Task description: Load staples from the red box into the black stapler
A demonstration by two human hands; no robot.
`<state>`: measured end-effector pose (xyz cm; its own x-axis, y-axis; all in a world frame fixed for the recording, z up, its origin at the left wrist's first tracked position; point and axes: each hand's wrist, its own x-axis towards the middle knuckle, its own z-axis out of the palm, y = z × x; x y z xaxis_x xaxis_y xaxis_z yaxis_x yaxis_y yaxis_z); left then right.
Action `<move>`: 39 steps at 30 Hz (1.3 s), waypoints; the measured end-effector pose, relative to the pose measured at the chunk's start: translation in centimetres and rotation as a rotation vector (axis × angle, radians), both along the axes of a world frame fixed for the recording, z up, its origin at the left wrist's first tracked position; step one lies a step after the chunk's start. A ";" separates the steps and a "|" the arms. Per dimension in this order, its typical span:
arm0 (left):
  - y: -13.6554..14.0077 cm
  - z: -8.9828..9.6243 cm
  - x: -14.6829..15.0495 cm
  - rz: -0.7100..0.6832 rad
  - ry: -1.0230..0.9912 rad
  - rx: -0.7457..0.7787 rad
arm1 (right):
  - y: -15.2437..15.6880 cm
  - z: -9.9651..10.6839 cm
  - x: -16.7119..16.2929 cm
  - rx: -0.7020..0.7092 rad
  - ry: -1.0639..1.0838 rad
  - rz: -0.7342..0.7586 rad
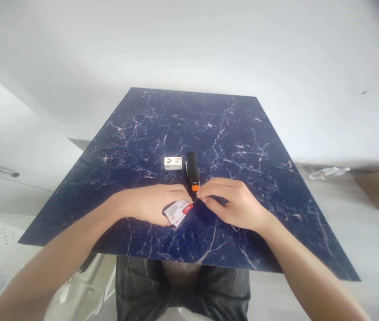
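Left hand point(162, 204) curls closed around a white card point(177, 215), red-and-grey printed, red patch towards two o'clock; right hand point(232, 200) bunches its fingertips, grip unclear. Twelve o'clock between them, a black stapler point(192, 168), orange-tipped at six, lies on the blue surface point(189, 120), white box point(173, 163) at ten.

Stapler point(192, 168) looks plastic, smooth, mostly matt. Box point(173, 163) and packet point(178, 213): smooth printed paperboard, by the look. Tabletop point(192, 120) marble-patterned, smooth, faint sheen; trousers point(136, 290) matt cloth.
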<state>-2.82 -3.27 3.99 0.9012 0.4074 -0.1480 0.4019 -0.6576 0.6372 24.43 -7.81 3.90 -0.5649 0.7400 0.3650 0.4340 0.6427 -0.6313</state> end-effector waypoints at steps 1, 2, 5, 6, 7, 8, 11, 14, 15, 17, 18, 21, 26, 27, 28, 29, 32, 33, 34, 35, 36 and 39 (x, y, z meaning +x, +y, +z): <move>-0.1 0.0 0.0 0.010 -0.003 0.013 | 0.0 0.0 0.1 -0.003 0.001 -0.015; -0.1 0.1 -0.1 0.017 -0.003 0.023 | 0.1 0.1 0.2 -0.005 0.005 -0.028; 0.4 0.3 -0.7 0.057 0.017 0.039 | 0.2 0.2 0.3 -0.003 0.018 -0.084; 0.8 0.3 -1.0 0.090 0.027 0.050 | 0.3 0.2 0.3 0.001 0.018 -0.129; 1.3 0.2 -1.2 0.141 0.036 0.074 | 0.4 0.3 0.3 0.001 0.018 -0.193; 1.7 0.0 -1.4 0.206 0.039 0.110 | 0.4 0.3 0.3 -0.007 0.015 -0.266; 2.5 -1.1 -1.1 0.372 0.020 0.228 | 0.6 -0.1 0.0 -0.141 0.013 -0.408; 2.1 -2.4 0.1 0.403 -0.038 0.289 | 0.7 -1.0 -0.5 -0.384 0.069 -0.315; 1.8 -2.7 0.6 0.406 -0.059 0.304 | 0.6 -1.3 -0.7 -0.445 0.104 -0.273; 1.3 -3.2 1.3 0.420 -0.089 0.333 | 0.5 -1.7 -1.0 -0.522 0.160 -0.224; 1.1 -3.3 1.4 0.425 -0.096 0.345 | 0.5 -1.7 -1.1 -0.547 0.171 -0.219; 1.2 -3.5 1.3 0.411 -0.107 0.360 | 0.5 -1.8 -1.1 -0.597 0.176 -0.238; 1.8 -3.4 0.2 0.342 -0.105 0.289 | 0.6 -2.1 -1.3 -0.599 0.213 -0.244; 1.9 -3.3 0.0 0.338 -0.102 0.277 | 0.7 -2.3 -1.4 -0.597 0.217 -0.247; 2.0 -3.2 -0.1 0.340 -0.101 0.270 | 0.7 -2.5 -1.5 -0.593 0.225 -0.253; 2.0 -3.2 -0.2 0.347 -0.101 0.266 | 0.7 -2.6 -1.5 -0.590 0.233 -0.257; 2.2 -3.2 -0.2 0.360 -0.106 0.257 | 0.8 -2.9 -1.6 -0.581 0.247 -0.261; 2.2 -3.3 -0.2 0.361 -0.107 0.254 | 0.8 -2.9 -1.6 -0.580 0.247 -0.260; 2.2 -3.4 -0.1 0.363 -0.109 0.252 | 0.8 -2.9 -1.6 -0.580 0.243 -0.260; 2.2 -3.4 -0.1 0.364 -0.112 0.252 | 0.8 -2.8 -1.6 -0.582 0.238 -0.261; 2.1 -3.5 0.0 0.366 -0.116 0.253 | 0.9 -2.8 -1.6 -0.584 0.233 -0.264; 1.8 -3.2 0.1 0.365 -0.125 0.274 | 0.9 -2.7 -1.7 -0.593 0.236 -0.269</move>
